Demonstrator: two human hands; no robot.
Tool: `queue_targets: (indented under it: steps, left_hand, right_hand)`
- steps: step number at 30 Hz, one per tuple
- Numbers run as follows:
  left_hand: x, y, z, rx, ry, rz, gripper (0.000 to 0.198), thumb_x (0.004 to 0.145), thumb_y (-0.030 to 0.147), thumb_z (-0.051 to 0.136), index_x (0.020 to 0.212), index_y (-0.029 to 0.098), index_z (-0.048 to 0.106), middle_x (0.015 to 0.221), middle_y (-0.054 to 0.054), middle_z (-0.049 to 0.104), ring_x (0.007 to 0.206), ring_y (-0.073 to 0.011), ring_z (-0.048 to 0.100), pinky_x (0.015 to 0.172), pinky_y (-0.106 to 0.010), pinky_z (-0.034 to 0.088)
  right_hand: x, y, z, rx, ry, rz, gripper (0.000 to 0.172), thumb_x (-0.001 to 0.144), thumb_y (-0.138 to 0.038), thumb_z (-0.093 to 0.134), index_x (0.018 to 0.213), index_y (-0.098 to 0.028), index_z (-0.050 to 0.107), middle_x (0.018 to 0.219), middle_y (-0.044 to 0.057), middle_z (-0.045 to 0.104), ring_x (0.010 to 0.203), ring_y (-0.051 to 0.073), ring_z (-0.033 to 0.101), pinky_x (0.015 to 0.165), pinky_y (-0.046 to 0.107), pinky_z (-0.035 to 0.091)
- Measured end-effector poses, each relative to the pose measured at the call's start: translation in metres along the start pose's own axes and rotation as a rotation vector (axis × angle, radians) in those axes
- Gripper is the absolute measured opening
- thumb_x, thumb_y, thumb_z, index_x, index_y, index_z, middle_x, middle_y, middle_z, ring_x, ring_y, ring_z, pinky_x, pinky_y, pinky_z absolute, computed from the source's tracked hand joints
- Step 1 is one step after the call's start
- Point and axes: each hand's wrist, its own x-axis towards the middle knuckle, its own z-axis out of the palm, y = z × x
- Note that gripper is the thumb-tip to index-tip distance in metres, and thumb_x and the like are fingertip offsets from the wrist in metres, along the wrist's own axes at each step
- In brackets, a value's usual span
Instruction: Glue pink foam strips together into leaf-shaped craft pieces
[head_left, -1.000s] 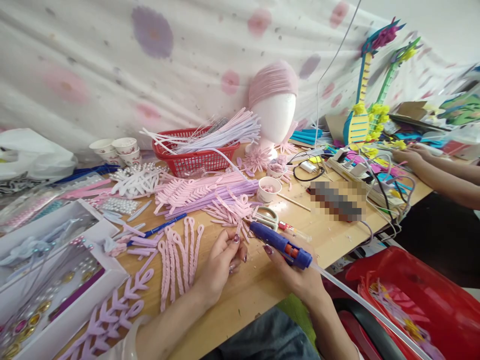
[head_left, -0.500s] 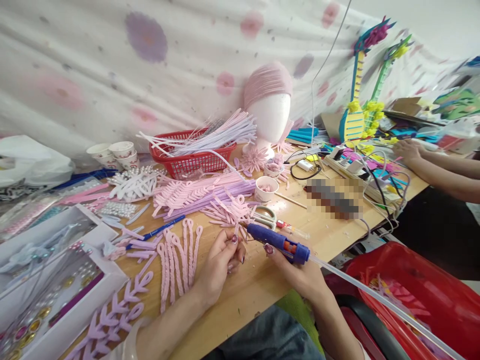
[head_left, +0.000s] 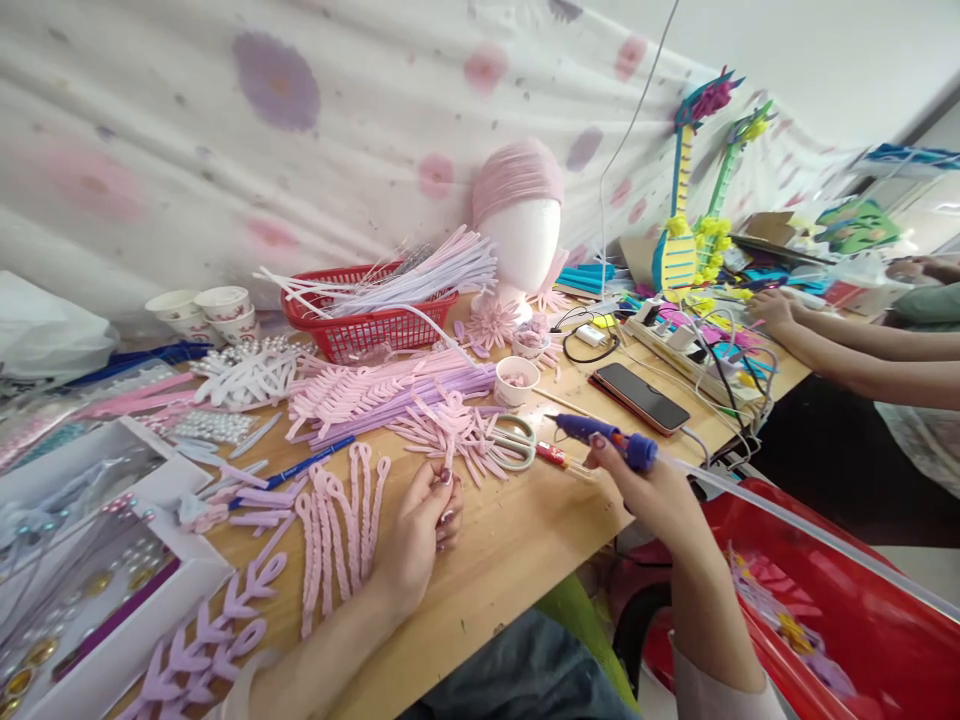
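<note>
My left hand [head_left: 420, 530] is closed in a pinch near the table's middle. Its thumb and finger grip a pink pipe-cleaner piece [head_left: 449, 450], which points up toward a pile of loose pink pieces [head_left: 420, 428]. In my right hand [head_left: 660, 495] is a blue hot glue gun [head_left: 581, 430], nozzle toward the left and apart from the pink piece. A long clear glue stick [head_left: 810, 520] trails from its back. Scissors [head_left: 516, 442] lie between the two hands. Left of my left hand, twisted pink pipe-cleaner strips [head_left: 337, 530] lie side by side.
Behind stand a red basket [head_left: 375, 325] of pipe cleaners, a foam head [head_left: 525, 240] and a paper cup [head_left: 516, 382]. A phone [head_left: 640, 397] and power strip [head_left: 682, 350] lie rightward. Another person's hands [head_left: 772, 308] work beyond. A white box [head_left: 172, 600] sits left, a red tub [head_left: 810, 560] lower right.
My right hand has drawn the glue gun away to the right and slightly up, off the pink piece. My left hand still pinches that piece. The view has shifted a little.
</note>
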Motion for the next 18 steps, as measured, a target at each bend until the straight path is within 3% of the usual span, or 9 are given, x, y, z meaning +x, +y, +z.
queue_targets:
  steps: [5, 9, 14, 16, 18]
  left_hand:
    - [0.001, 0.002, 0.002, -0.041, 0.045, -0.002, 0.033, 0.08, 0.042, 0.064, 0.077, 0.02, 0.04, 0.056, 0.011, 0.034, 0.04, -0.0018, 0.023, 0.042, -0.017, 0.016]
    - [0.0, 0.002, 0.002, -0.065, 0.076, 0.017, 0.034, 0.078, 0.042, 0.065, 0.076, 0.02, 0.039, 0.057, 0.011, 0.034, 0.04, -0.0018, 0.023, 0.041, -0.017, 0.016]
    - [-0.001, 0.001, 0.0, -0.069, 0.094, 0.02, 0.034, 0.081, 0.042, 0.064, 0.074, 0.02, 0.039, 0.057, 0.01, 0.034, 0.041, -0.0018, 0.024, 0.041, -0.017, 0.016]
    - [0.0, 0.001, 0.001, -0.069, 0.1, 0.01, 0.034, 0.08, 0.041, 0.064, 0.074, 0.02, 0.038, 0.057, 0.01, 0.034, 0.041, -0.0018, 0.024, 0.041, -0.017, 0.016]
    - [0.0, 0.002, 0.001, -0.07, 0.101, 0.005, 0.034, 0.08, 0.04, 0.065, 0.074, 0.02, 0.038, 0.056, 0.01, 0.034, 0.041, -0.0017, 0.024, 0.041, -0.016, 0.017]
  right_hand:
    - [0.03, 0.013, 0.0, -0.15, 0.008, 0.052, 0.053, 0.089, -0.06, 0.036, 0.081, -0.02, 0.07, 0.07, 0.007, 0.069, 0.068, 0.025, 0.064, 0.059, 0.032, 0.046]
    - [0.035, 0.018, 0.012, -0.214, 0.003, 0.053, 0.051, 0.091, -0.058, 0.035, 0.096, -0.019, 0.067, 0.082, 0.01, 0.071, 0.077, 0.029, 0.065, 0.065, 0.036, 0.046]
    - [-0.005, 0.019, 0.008, -0.468, 0.169, 0.158, 0.049, 0.082, -0.058, 0.054, 0.093, -0.012, 0.061, 0.088, 0.02, 0.068, 0.091, 0.039, 0.061, 0.078, 0.046, 0.043]
    - [-0.024, 0.01, 0.006, -0.441, 0.124, 0.111, 0.038, 0.081, -0.055, 0.057, 0.084, -0.017, 0.06, 0.083, 0.014, 0.066, 0.086, 0.035, 0.061, 0.074, 0.043, 0.044]
    - [-0.035, -0.005, 0.01, -0.281, -0.003, 0.008, 0.029, 0.085, -0.049, 0.054, 0.079, -0.021, 0.059, 0.079, 0.007, 0.065, 0.076, 0.027, 0.061, 0.066, 0.036, 0.044]
